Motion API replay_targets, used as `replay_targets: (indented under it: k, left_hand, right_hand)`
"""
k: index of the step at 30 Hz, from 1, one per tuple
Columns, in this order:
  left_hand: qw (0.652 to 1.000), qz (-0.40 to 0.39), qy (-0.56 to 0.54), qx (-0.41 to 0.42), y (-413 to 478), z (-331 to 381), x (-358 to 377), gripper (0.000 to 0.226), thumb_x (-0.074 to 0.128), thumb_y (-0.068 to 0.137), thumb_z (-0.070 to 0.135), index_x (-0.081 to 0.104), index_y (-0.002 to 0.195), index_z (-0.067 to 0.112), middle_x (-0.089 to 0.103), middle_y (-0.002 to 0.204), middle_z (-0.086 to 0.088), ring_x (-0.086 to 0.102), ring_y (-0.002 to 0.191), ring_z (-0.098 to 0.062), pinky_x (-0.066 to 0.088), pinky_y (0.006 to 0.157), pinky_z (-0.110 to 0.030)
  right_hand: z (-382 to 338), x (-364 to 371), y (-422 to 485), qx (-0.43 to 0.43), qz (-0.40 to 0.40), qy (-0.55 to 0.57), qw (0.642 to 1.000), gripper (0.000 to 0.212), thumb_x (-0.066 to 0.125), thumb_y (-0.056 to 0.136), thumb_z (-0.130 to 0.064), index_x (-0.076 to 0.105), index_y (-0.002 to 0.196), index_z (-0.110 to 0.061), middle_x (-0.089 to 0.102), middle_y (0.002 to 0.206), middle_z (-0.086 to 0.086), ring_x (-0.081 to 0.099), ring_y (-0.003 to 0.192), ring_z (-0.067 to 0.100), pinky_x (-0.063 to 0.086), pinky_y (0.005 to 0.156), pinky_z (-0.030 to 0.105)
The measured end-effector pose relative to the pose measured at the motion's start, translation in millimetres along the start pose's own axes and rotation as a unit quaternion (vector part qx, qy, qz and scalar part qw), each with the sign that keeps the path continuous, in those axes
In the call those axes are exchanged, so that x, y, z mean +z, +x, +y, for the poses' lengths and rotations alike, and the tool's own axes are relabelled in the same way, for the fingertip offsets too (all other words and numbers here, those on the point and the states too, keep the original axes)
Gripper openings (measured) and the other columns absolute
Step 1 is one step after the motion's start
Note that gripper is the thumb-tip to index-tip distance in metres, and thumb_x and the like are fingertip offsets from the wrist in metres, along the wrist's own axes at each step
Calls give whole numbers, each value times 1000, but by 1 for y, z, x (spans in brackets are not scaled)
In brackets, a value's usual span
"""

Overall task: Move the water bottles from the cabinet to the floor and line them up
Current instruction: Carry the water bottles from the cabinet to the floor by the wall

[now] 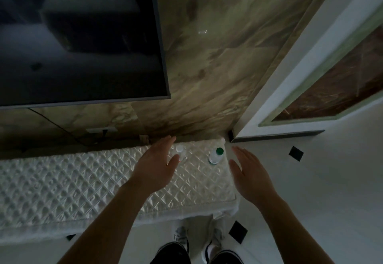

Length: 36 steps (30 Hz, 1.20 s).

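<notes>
The white-cap bottle [180, 153] and green-cap bottle [215, 156] stand near the cabinet's [83, 180] right end. The left hand [157, 162], fingers straight, is just beside the white-cap bottle; the right hand [248, 174], flat and empty, hovers off that end.

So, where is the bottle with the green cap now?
In the head view, the green-capped bottle stands on the quilted cabinet cover, near its right end, between the white-capped bottle and the right hand.

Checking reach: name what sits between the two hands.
Head view: white-capped bottle by the left hand, green-capped bottle nearer the right hand, both on the quilted cover.
</notes>
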<state>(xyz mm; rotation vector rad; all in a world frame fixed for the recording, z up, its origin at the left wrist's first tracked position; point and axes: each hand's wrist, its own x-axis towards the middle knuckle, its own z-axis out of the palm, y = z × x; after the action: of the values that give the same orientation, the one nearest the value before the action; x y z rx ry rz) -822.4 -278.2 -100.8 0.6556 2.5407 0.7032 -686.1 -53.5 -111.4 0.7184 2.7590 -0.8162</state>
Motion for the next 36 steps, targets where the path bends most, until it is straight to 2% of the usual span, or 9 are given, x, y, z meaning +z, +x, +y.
replay_targets:
  k: [6, 14, 17, 20, 22, 24, 27, 32, 36]
  left_hand:
    - [999, 7, -31, -23, 42, -16, 47, 66, 54, 92, 45, 26, 150, 29, 31, 156, 4, 31, 140, -13, 28, 110, -30]
    - [991, 17, -111, -75, 96, -67, 130, 100, 77, 73, 49, 16, 150, 33, 28, 157, 6, 35, 139, -16, 34, 110, -34]
    - [985, 22, -135, -105, 114, -94, 165, 110, 82, 67, 48, 12, 150, 33, 30, 155, 6, 33, 139, -14, 32, 105, -30]
    - [978, 32, -161, -130, 127, -119, 200, 113, 86, 63, 43, 14, 150, 33, 38, 149, 3, 39, 133, -18, 36, 100, -31]
    - [975, 47, -166, -140, 133, -130, 218, 112, 87, 62, 41, 15, 148, 35, 40, 146, 2, 41, 131, -20, 38, 98, -33]
    - [974, 69, -158, -146, 140, -137, 234, 111, 87, 62, 42, 16, 147, 37, 40, 147, 2, 42, 132, -20, 40, 100, -36]
    - [971, 93, -157, -155, 149, -147, 249, 102, 84, 64, 44, 23, 145, 36, 43, 146, 3, 44, 130, -20, 43, 102, -40]
    - [971, 121, -152, -141, 161, -156, 256, 66, 78, 69, 46, 45, 126, 36, 59, 120, 10, 57, 109, -14, 53, 90, -45]
    - [973, 115, -153, -132, 164, -159, 253, 61, 77, 70, 47, 49, 124, 36, 61, 117, 12, 58, 108, -13, 53, 90, -44]
  right_hand:
    - [36, 28, 54, -4, -20, 28, 999, 58, 39, 99, -47, 30, 150, -22, 35, 155, -1, 30, 142, 14, 18, 109, 24]
    - [89, 85, 109, 39, -52, 112, 992, 83, 64, 85, -53, 23, 152, -26, 32, 156, -6, 32, 141, 13, 26, 110, 29]
    - [105, 109, 127, 53, -47, 130, 989, 63, 74, 81, -39, 40, 134, -29, 49, 117, -24, 51, 104, -4, 33, 88, 11]
    - [118, 136, 145, 52, -58, 149, 986, 51, 77, 80, -24, 36, 106, -35, 42, 86, -29, 47, 75, -14, 36, 65, 2]
    - [128, 154, 154, 54, -52, 179, 981, 57, 81, 76, -25, 39, 113, -37, 47, 93, -31, 49, 84, -12, 35, 74, 4]
    - [138, 174, 162, 72, -51, 205, 975, 71, 83, 73, -31, 41, 130, -33, 51, 113, -25, 48, 103, -5, 36, 89, 17]
    - [149, 199, 173, 79, -46, 200, 976, 80, 83, 69, -41, 41, 137, -30, 56, 129, -12, 52, 115, 7, 43, 94, 28]
    - [154, 216, 181, 92, -20, 198, 976, 76, 82, 71, -41, 45, 135, -27, 59, 128, -7, 54, 118, 12, 46, 102, 36]
    - [155, 220, 184, 85, -7, 196, 977, 64, 81, 71, -39, 48, 126, -31, 60, 117, -12, 56, 111, 10, 48, 97, 33]
